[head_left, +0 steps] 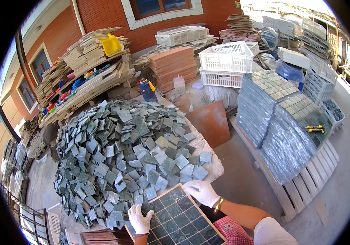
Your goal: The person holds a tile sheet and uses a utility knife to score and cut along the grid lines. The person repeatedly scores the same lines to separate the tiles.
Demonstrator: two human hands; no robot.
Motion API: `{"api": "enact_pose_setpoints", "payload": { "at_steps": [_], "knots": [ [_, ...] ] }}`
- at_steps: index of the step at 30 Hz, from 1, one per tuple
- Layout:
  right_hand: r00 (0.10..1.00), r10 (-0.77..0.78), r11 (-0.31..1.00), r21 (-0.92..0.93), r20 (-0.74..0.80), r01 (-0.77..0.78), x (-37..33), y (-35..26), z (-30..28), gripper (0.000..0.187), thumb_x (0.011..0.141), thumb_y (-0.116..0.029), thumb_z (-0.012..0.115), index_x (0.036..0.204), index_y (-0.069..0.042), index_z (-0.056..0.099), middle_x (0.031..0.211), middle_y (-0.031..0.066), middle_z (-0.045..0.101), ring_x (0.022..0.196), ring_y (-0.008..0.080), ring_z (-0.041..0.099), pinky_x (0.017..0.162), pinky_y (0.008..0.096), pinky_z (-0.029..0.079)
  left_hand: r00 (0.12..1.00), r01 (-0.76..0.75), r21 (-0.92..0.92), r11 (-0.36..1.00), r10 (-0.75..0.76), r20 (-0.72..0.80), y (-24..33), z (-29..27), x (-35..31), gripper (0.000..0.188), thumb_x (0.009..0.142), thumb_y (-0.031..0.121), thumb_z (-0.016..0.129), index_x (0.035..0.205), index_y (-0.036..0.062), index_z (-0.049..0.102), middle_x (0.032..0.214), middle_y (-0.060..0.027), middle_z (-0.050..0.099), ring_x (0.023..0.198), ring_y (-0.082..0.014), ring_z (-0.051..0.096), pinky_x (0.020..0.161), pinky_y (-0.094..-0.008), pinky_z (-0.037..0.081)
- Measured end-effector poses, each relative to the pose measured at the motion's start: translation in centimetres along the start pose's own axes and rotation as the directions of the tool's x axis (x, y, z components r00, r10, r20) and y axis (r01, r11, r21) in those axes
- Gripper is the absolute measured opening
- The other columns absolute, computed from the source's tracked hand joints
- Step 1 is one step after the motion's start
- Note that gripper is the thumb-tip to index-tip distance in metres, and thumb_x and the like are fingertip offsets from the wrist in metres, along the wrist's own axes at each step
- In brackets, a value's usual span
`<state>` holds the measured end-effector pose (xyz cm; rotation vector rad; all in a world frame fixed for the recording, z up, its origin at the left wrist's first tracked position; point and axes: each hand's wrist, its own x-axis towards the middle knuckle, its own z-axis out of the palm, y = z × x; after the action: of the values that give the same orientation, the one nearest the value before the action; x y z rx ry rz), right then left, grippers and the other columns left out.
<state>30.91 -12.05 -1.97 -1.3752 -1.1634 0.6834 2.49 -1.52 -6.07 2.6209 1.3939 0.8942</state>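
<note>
A shallow wooden frame (202, 214) lies tilted at the lower middle, filled with rows of dark green square stone tiles (179, 220). My left hand (140, 219), in a white glove, is closed over the frame's left side, its thumb lying across the tiles. At the upper right corner, my right hand (201, 192), also gloved, has its fingers bent together against the frame's edge; their tips are partly hidden. A gold bracelet (218, 205) circles my right wrist. Just beyond the frame spreads a large heap of loose green tiles (122, 155).
Right stands a pallet (305, 185) bearing plastic-wrapped stacks of tile sheets (281, 134), with yellow-black cutters (315, 129) on top. White crates (226, 61), reddish boards (174, 67) and a blue bottle (147, 90) are behind the heap. Wooden boards (89, 51) are piled far left.
</note>
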Motion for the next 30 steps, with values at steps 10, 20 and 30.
{"api": "enact_pose_setpoints", "payload": {
  "at_steps": [10, 20, 30],
  "knots": [
    [0.963, 0.174, 0.384, -0.886, -0.205, -0.258, 16.9, 6.5, -5.2, 0.022, 0.084, -0.021, 0.059, 0.095, -0.007, 0.071, 0.109, 0.0167, 0.06, 0.095, 0.0341, 0.063, 0.081, 0.0432, 0.052, 1.0, 0.023, -0.008, 1.0, -0.023, 0.001, 0.6, -0.3, 0.3, 0.051, 0.066, 0.036, 0.077, 0.099, 0.0006, 0.06, 0.097, -0.0152, 0.058, 0.093, -0.0368, 0.052, 0.083, -0.045, 0.042],
    [0.929, 0.348, 0.47, -0.835, -0.123, -0.286, 19.4, 6.8, -6.0, 0.027, 0.076, -0.019, 0.069, 0.096, -0.001, 0.068, 0.101, 0.023, 0.067, 0.089, 0.0324, 0.069, 0.08, 0.0411, 0.055, 0.998, 0.059, -0.05, 0.997, -0.059, -0.005, 0.8, -0.4, 0.3, 0.053, 0.064, 0.032, 0.08, 0.102, 0.0018, 0.061, 0.101, -0.0133, 0.059, 0.095, -0.0349, 0.053, 0.084, -0.0434, 0.043],
    [0.979, 0.205, 0.978, 0.044, 0.009, -0.205, 9.7, -4.2, -3.3, 0.023, 0.088, -0.005, 0.058, 0.109, 0.002, 0.06, 0.087, 0.0085, 0.065, 0.063, 0.0137, 0.064, 0.053, 0.0254, 0.051, 0.995, 0.091, -0.057, 0.994, -0.093, -0.046, -0.5, -0.5, -0.1, 0.059, 0.068, 0.029, 0.079, 0.115, 0.0006, 0.057, 0.114, -0.0158, 0.056, 0.102, -0.0357, 0.053, 0.089, -0.0423, 0.044]
  ]
}}
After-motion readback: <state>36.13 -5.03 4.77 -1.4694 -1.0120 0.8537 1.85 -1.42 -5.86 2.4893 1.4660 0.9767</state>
